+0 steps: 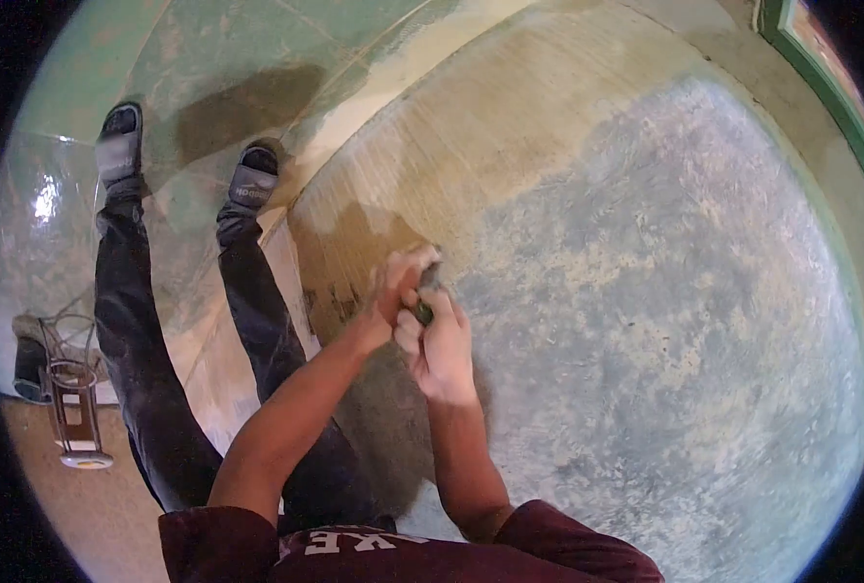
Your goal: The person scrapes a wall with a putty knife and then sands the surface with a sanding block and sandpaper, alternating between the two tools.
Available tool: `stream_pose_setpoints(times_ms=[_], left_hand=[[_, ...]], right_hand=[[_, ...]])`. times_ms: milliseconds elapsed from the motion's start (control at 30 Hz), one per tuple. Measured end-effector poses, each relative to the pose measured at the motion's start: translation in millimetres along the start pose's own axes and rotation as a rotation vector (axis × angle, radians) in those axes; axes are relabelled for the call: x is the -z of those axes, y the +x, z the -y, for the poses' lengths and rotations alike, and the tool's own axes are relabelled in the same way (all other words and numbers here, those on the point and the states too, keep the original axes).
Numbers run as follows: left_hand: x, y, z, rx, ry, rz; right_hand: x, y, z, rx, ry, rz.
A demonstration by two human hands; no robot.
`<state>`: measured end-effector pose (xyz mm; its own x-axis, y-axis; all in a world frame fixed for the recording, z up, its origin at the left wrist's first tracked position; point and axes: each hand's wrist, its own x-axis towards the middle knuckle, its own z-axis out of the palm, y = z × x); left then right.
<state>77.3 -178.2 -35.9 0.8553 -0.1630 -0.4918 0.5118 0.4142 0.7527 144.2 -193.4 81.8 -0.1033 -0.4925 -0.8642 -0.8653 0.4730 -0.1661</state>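
Note:
My right hand is closed round the green handle of a small hand tool, its fingers wrapped and the thumb pointing up. The dark, thin end of the tool sticks out toward my left hand. That hand is curled against the dark end, fingers bent, slightly blurred. Most of the tool is hidden by the hands, so its exact kind cannot be made out. Both hands are close together in front of a wall coated in patchy grey-white over bare tan plaster.
My legs in dark trousers and sandals stand on the greenish tiled floor. A metal stand-like object is at the lower left. A green frame borders the wall at the upper right.

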Motion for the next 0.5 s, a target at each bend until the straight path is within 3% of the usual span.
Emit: stream_pose_setpoints(times_ms=[167, 267, 400, 433, 500], left_hand=[[-10, -5, 23, -0.021, 0.058, -0.107], [-8, 2, 20, 0.121, 0.16, 0.024], [-24, -10, 39, 0.142, 0.171, -0.034], [-9, -3, 32, 0.164, 0.137, 0.068], [-11, -3, 20, 0.189, 0.189, 0.016]], right_hand=[[-5, 5, 4, 0.004, -0.098, 0.042], [-9, 6, 4, 0.032, -0.079, 0.031], [11, -3, 0, 0.01, -0.149, 0.02], [8, 9, 2, -0.006, -0.156, 0.054], [-2, 13, 6, -0.009, -0.124, 0.04]])
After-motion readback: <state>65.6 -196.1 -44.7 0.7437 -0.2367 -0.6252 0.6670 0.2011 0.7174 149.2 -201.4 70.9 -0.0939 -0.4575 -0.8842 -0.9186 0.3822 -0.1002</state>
